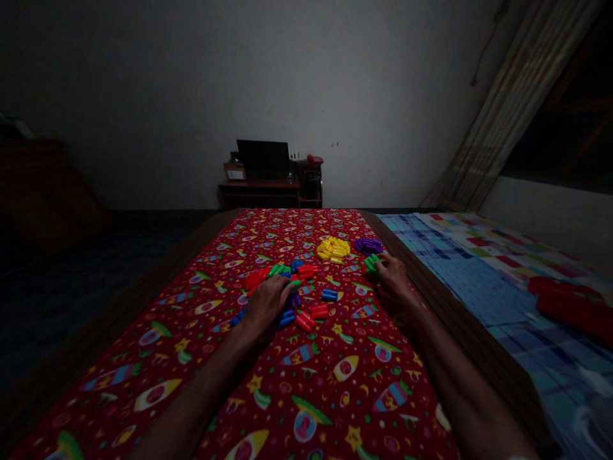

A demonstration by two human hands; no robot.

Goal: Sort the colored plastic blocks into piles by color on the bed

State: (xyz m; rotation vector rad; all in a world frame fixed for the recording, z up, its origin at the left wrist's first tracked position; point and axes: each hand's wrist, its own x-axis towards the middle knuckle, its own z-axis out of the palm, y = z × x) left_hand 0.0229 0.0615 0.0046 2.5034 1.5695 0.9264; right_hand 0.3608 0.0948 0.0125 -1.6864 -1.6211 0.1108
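Observation:
A mixed pile of small plastic cylinders in red (256, 278), blue (297, 265) and green lies on the red printed cloth (311, 396). My left hand (268, 300) reaches over this pile, its fingers bent, with a green cylinder (293, 285) at the thumb and fingertips. It covers part of the pile. To the right, my right hand (395, 278) has its fingers curled around the edge of a small cluster of green cylinders (371, 264). Its fingertips are partly hidden in the dim light.
Yellow cylinders (334, 249) form a heap beyond my hands, beside a purple heap (368, 246). Loose blue cylinders (329, 294) and red cylinders (318, 311) lie between my hands. A bed with a plaid cover (460, 287) adjoins the right side; a desk with a monitor (263, 158) stands by the wall.

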